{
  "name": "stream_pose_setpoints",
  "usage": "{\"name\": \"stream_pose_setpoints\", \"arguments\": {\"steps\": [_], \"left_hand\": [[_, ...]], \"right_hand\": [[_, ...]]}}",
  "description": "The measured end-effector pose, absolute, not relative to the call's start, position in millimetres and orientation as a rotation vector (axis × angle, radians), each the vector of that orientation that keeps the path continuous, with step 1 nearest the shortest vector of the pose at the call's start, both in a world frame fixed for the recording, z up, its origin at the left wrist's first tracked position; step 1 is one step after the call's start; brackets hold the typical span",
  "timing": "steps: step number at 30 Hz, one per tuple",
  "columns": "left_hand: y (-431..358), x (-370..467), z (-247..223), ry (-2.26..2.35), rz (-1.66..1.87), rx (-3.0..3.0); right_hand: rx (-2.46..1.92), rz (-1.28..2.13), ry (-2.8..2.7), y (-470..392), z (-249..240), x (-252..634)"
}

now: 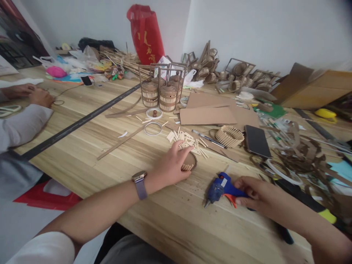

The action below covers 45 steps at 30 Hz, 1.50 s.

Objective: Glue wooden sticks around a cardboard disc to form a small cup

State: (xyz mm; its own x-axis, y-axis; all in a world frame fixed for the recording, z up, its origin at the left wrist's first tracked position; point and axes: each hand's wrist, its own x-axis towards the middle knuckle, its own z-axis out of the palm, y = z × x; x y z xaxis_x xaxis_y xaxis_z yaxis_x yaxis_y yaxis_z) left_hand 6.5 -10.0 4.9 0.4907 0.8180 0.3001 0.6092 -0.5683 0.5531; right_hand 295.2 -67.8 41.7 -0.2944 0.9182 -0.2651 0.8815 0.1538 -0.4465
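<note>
My left hand (170, 165), with a watch at the wrist, has its thumb and fingers around a small round cardboard base (190, 160) on the table. Short wooden sticks stand along part of the base's rim. In my right hand (254, 192) is the handle of a blue hot glue gun (220, 189) with an orange trigger, its nozzle pointing down toward the tabletop. A loose pile of short sticks (187, 139) lies just beyond my left hand. Behind the glue gun sits a ring of upright sticks (230, 136), close to a pen (207, 138).
Several lidded stick baskets (167, 97) in frames stand farther back, beside cardboard sheets (207, 114). A phone (257, 140) and tangled brown strips (305, 154) lie at the right. Another person's hands (41, 96) are at the far left. A red bag (145, 35) stands by the wall.
</note>
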Motion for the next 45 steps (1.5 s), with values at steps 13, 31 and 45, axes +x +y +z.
{"name": "stream_pose_setpoints", "arguments": {"steps": [13,31,45], "left_hand": [[-8.8,5.6,1.6,1.186,0.785,2.359],[-7.8,5.0,0.1,1.143,0.819,2.352],[-7.4,3.9,0.0,1.146,0.808,2.353]], "right_hand": [[-1.616,0.896,-2.293,-67.9,47.4,294.1],[-1.639,1.072,-1.659,-65.7,23.8,252.0],[-1.658,0.965,-1.775,-66.8,24.6,252.4]]}}
